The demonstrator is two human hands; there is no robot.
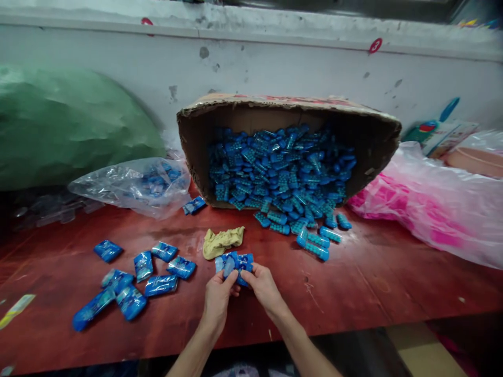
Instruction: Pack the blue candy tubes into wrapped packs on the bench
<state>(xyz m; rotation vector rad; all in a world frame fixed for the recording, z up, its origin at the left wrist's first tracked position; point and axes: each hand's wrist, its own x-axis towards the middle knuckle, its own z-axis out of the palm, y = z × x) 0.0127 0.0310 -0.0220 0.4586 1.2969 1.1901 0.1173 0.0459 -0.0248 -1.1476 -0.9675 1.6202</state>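
Note:
Both of my hands hold one small blue plastic-wrapped packet (pixel 234 263) just above the red table (pixel 353 283), near its front edge. My left hand (pixel 218 296) grips the packet's left end and my right hand (pixel 262 285) grips its right end. Several finished blue packets (pixel 146 277) lie scattered on the table to the left. Behind, a cardboard box (pixel 275 104) lies tipped on its side, spilling many small blue pieces (pixel 283 173) onto the table. A crumpled yellowish cloth (pixel 222 242) rests just beyond my hands.
A clear plastic bag (pixel 129 183) with blue items sits left of the box. A large green bag (pixel 66 125) fills the far left. A pink-and-clear plastic bag (pixel 428 209) lies at the right. A white wall (pixel 275 63) runs behind.

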